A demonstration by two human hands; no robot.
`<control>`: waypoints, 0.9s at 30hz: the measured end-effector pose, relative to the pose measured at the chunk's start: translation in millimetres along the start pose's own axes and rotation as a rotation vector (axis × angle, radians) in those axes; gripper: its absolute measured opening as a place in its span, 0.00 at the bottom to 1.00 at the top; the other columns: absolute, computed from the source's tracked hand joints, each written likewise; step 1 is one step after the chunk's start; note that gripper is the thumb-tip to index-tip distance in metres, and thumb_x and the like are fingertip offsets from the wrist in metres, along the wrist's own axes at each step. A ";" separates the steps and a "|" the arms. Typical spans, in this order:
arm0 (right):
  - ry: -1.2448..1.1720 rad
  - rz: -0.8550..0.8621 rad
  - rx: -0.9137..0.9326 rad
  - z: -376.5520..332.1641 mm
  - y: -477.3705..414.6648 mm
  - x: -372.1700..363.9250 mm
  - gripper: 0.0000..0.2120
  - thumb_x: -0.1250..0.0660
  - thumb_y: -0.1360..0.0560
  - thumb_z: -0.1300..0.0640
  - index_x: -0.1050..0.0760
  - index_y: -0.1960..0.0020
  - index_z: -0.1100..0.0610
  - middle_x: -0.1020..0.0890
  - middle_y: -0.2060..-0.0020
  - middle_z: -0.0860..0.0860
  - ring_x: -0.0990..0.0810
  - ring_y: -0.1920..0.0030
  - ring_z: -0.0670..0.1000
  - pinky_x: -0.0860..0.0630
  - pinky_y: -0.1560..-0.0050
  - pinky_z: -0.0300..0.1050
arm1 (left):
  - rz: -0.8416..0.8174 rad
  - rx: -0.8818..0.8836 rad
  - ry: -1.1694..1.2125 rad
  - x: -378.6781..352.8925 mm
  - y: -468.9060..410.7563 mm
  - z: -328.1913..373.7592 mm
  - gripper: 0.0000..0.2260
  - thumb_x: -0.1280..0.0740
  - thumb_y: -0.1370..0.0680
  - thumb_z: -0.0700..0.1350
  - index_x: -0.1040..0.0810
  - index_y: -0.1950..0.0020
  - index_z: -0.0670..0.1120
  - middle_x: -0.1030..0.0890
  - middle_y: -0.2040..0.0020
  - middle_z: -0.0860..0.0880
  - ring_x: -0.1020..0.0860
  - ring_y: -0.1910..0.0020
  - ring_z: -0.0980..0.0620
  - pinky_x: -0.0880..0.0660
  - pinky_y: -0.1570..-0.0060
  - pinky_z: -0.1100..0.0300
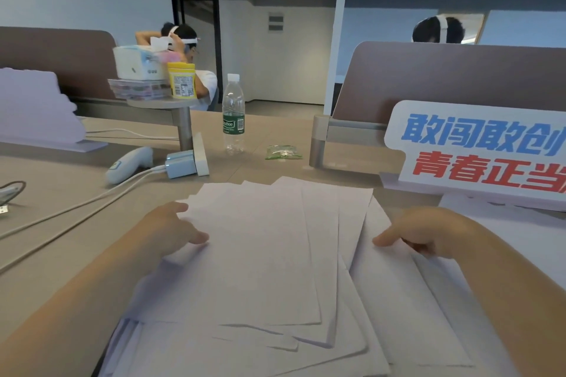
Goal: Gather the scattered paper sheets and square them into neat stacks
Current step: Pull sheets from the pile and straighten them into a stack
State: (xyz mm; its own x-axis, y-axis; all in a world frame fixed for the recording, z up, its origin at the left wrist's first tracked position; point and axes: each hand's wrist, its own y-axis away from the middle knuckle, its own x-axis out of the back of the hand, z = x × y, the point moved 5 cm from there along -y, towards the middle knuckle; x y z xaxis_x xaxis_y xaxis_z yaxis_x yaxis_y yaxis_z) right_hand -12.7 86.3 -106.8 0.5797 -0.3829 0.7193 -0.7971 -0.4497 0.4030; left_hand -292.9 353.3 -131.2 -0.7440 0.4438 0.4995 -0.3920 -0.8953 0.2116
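I count two hands, one left hand (174, 229) and one right hand (422, 232), with a fan of paper sheets (269, 254) between them, too overlapped to number. Beyond the hands are one water bottle (233, 115), one green packet (283, 152), one yellow canister (182, 80) and one tissue box (139, 63).

The paper sheets (269, 254) lie fanned and overlapping on the desk (61, 223) in front of me. My left hand (174, 229) pinches their left edge, thumb on top. My right hand (422, 232) touches the right side, fingers curled; the grip is unclear. A water bottle (233, 113) stands beyond the sheets, with a green packet (283, 152) near it. A printed sign (477, 150) stands at the right.
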 end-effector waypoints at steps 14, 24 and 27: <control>0.101 0.415 0.236 -47.7 69.8 75.4 0.13 0.28 0.29 0.61 0.23 0.46 0.65 0.21 0.50 0.60 0.23 0.52 0.59 0.23 0.50 0.49 | 0.085 -0.109 -0.411 -5.8 12.0 10.3 0.30 0.29 0.27 0.50 0.35 0.27 0.49 0.30 0.30 0.45 0.29 0.34 0.45 0.32 0.36 0.58; -0.763 0.630 0.782 -94.3 164.2 166.0 0.10 0.24 0.35 0.45 0.21 0.60 0.49 0.15 0.64 0.42 0.15 0.65 0.44 0.21 0.63 0.39 | 0.013 -0.134 0.140 -4.5 21.1 10.8 0.24 0.27 0.27 0.42 0.28 0.33 0.42 0.26 0.36 0.42 0.26 0.49 0.46 0.30 0.49 0.59; -0.957 0.526 0.723 -94.0 160.5 154.4 0.07 0.36 0.22 0.55 0.25 0.58 0.53 0.20 0.79 0.39 0.20 0.75 0.38 0.27 0.78 0.31 | 0.076 -0.183 0.048 -0.5 21.9 14.3 0.22 0.28 0.26 0.47 0.27 0.34 0.43 0.26 0.34 0.43 0.26 0.39 0.44 0.29 0.38 0.55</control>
State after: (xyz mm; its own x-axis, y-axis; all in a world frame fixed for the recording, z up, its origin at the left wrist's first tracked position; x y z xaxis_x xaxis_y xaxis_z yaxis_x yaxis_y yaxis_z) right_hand -67.1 30.8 122.2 0.3568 -0.9278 -0.1090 -0.8667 -0.2852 -0.4093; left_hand -293.4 332.9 -114.8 -0.7983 0.3802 0.4671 -0.4223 -0.9063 0.0160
